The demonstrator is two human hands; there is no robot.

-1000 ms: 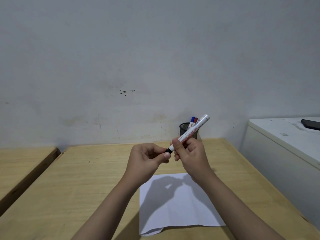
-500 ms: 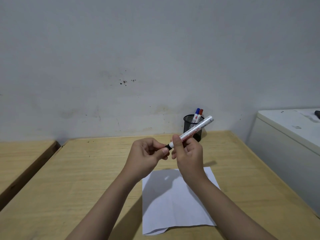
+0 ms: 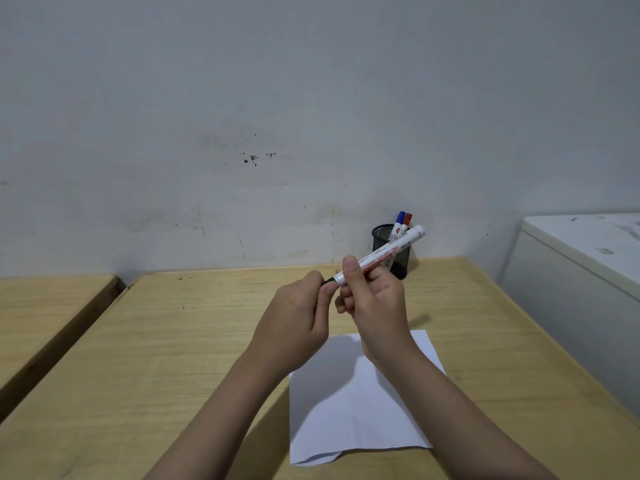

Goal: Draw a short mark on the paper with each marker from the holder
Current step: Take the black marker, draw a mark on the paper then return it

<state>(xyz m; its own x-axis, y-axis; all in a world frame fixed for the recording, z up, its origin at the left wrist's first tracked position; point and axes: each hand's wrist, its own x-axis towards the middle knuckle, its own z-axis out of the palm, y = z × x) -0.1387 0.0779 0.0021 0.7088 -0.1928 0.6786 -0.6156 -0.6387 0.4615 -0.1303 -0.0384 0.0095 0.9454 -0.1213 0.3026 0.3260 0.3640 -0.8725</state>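
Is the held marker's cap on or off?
Cannot tell: the left hand covers the dark end of the marker held by the right hand.

The table point(image 3: 156, 341) is pale wood, smooth, with fine grain lines. The paper point(image 3: 349, 410) is thin, white and matt. The holder point(image 3: 401, 259) is black wire mesh. The marker point(image 3: 388, 256) is shiny white plastic. The wall point(image 3: 277, 98) is matt paint, scuffed and stained.
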